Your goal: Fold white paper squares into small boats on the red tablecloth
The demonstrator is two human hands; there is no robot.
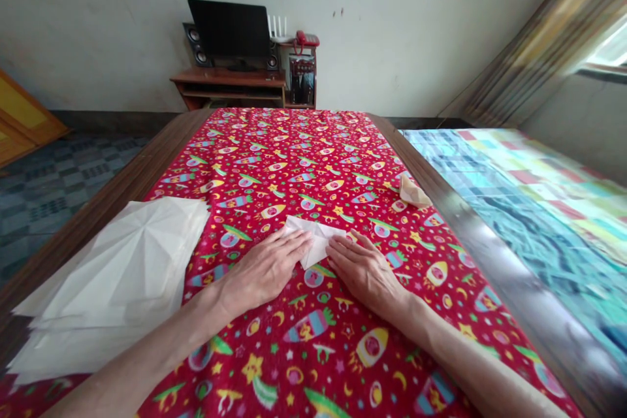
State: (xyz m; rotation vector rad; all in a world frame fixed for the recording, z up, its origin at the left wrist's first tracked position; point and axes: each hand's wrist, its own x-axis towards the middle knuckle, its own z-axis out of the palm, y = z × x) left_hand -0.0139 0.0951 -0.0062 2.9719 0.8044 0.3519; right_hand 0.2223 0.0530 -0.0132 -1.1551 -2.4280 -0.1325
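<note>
A small folded piece of white paper (317, 245) lies on the red patterned cloth (313, 163), between my two hands. My left hand (272, 260) rests flat on its left side with the fingers stretched out. On the right side, the fingertips of my right hand (365, 268) press the paper down, the fingers also lying flat. Parts of the paper are hidden under both sets of fingers. To the left of my left forearm sits a stack of creased white paper sheets (142, 248).
A small folded cream-coloured piece (412, 192) lies near the cloth's right edge. Dark wooden table edges (161, 150) border the cloth. Beyond stands a desk (235, 78) with a monitor (230, 29), speakers and a red telephone (306, 39). A bed (514, 209) is at the right.
</note>
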